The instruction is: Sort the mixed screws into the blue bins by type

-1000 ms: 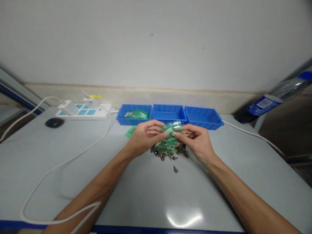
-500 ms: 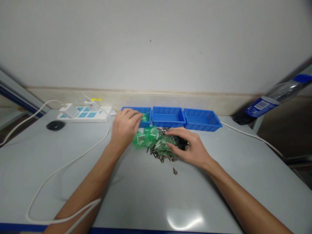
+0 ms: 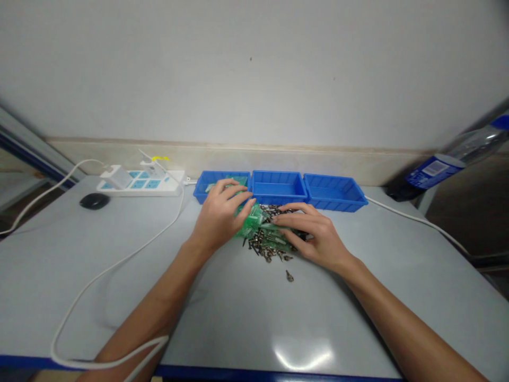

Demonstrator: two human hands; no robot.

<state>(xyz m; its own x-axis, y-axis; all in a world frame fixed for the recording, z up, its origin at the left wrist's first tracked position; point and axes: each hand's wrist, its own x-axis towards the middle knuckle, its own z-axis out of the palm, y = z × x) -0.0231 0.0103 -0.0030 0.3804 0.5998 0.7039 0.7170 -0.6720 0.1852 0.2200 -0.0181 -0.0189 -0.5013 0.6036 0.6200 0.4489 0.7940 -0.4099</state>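
Note:
My left hand (image 3: 220, 215) is over the green plastic bags, just in front of the left blue bin (image 3: 201, 191). Its fingers are spread, and part of a green bag (image 3: 253, 220) shows beside its thumb. My right hand (image 3: 316, 233) is at the right side of a heap of small metal screws (image 3: 258, 246). Between its thumb and fingers is the edge of a pale green plastic bag (image 3: 273, 236) lying on the screws. Green bags also lie in the left bin, partly hidden by my left hand. One loose screw (image 3: 289, 276) lies nearer to me.
A middle blue bin (image 3: 278, 200) and a right blue bin (image 3: 338, 202) stand by the wall. To the left are a white power strip (image 3: 170, 185), a black mouse (image 3: 94, 201) and a white cable (image 3: 115, 270) crossing my left forearm. A bottle (image 3: 435, 167) leans at the right.
My left hand has moved from the left bin towards the heap, and its fingers have spread. A green bag now shows in that bin. My right thumb and fingers have come closer together.

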